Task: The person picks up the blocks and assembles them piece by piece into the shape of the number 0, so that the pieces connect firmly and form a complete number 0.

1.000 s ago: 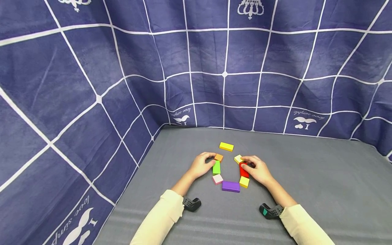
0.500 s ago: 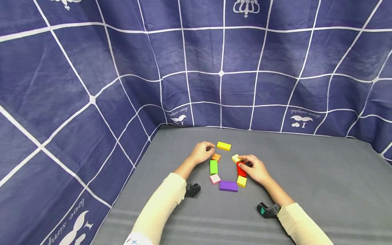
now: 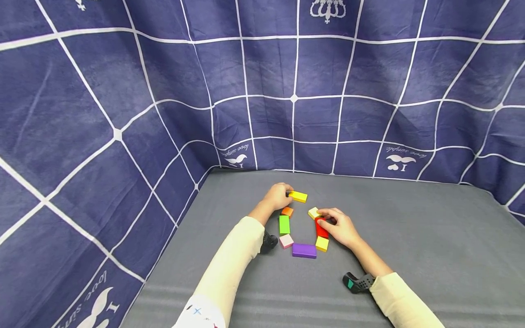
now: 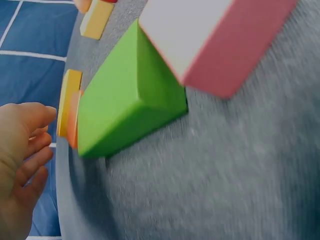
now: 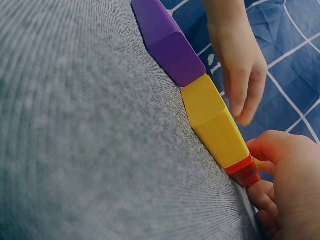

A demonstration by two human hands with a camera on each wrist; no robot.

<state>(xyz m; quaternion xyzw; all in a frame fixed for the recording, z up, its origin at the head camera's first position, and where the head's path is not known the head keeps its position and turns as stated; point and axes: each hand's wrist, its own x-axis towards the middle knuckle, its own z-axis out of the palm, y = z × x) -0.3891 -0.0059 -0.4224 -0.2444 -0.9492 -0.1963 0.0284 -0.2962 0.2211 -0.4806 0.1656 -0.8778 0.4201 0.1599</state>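
At the far end of a ring of coloured blocks, my left hand (image 3: pixel 278 197) has its thumb and fingers around the left end of a long yellow block (image 3: pixel 300 197). In the left wrist view that hand's lower fingers are loosely curved. My right hand (image 3: pixel 342 229) holds the red block (image 3: pixel 321 228), its thumb over the top and its fingertips at the pale yellow block (image 3: pixel 314 213). The right wrist view shows thumb and fingers on either side of the red block (image 5: pixel 244 172). An orange block (image 3: pixel 287 212) and green block (image 3: pixel 284 225) form the left side.
Nearest the person lie a pink block (image 3: pixel 286 241), a purple block (image 3: pixel 304 250) and a yellow square block (image 3: pixel 322 243). Everything rests on a grey cloth-covered table (image 3: pixel 410 246). A blue curtain (image 3: pixel 320 118) with white lines hangs behind and to the left.
My left hand has left the orange and green blocks, moved away from the person and reached the long yellow block. The right hand stays at the red block.
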